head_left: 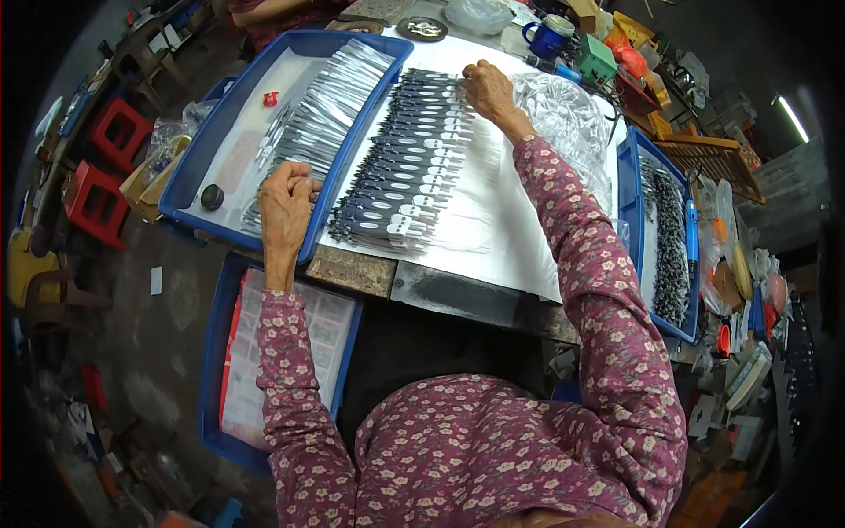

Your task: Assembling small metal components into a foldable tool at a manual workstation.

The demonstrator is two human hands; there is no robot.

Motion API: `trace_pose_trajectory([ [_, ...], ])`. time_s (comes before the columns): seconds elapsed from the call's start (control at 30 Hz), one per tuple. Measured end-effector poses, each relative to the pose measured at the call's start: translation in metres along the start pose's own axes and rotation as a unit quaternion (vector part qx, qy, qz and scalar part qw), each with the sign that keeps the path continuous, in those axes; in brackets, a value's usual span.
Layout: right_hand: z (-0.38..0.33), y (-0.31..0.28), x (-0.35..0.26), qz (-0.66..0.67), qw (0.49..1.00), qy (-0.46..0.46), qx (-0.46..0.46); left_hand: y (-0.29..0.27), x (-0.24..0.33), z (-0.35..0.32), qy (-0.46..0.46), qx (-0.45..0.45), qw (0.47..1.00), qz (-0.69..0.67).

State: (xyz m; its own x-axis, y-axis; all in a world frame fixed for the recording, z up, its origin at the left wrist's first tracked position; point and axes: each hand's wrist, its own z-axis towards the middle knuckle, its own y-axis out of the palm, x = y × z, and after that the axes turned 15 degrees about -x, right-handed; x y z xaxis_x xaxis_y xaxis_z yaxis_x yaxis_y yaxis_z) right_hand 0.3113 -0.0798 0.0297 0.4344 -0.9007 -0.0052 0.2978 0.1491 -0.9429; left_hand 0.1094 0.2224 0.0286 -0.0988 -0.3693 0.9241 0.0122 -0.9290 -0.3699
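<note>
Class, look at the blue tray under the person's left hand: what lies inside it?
The blue tray holds a row of overlapping silvery packets, a small red piece and a dark round object. The left hand covers the row's near end.

1. Blue mug [547, 37] at the far end of the table.
2. Green box [597, 58] just beside it.
3. Red stools [106, 167] on the floor, far left.
4. Small red piece [270, 99] in a blue tray [198, 167].

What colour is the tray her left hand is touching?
Blue. The left hand rests on the blue tray, seen clearly in the head view.
</note>
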Motion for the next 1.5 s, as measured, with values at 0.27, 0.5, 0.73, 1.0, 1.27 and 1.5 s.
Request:
trace_pose_trajectory([
  [0.27,-0.017,-0.010,-0.009,0.046,0.996,0.011,0.073,-0.003,-0.014,0.003,-0.001,0.030,0.998,-0.046],
  [0.5,-0.065,-0.045,-0.021,0.193,0.981,-0.023,0.025,-0.006,-0.009,0.011,0.006,0.032,0.997,-0.072],
  [0.73,-0.131,-0.104,-0.040,0.255,0.965,-0.057,-0.022,-0.065,-0.021,0.015,0.045,0.023,0.979,0.197],
  [1.0,-0.204,-0.133,-0.051,0.344,0.934,0.037,-0.089,-0.075,-0.037,0.019,0.053,-0.120,0.903,0.410],
  [1.27,-0.267,-0.129,-0.053,0.432,0.875,0.154,-0.157,-0.080,-0.026,0.021,0.027,-0.187,0.931,0.311],
  [1.5,-0.310,-0.131,-0.046,0.434,0.881,0.152,-0.109,-0.079,-0.058,0.035,0.061,-0.167,0.924,0.338],
])
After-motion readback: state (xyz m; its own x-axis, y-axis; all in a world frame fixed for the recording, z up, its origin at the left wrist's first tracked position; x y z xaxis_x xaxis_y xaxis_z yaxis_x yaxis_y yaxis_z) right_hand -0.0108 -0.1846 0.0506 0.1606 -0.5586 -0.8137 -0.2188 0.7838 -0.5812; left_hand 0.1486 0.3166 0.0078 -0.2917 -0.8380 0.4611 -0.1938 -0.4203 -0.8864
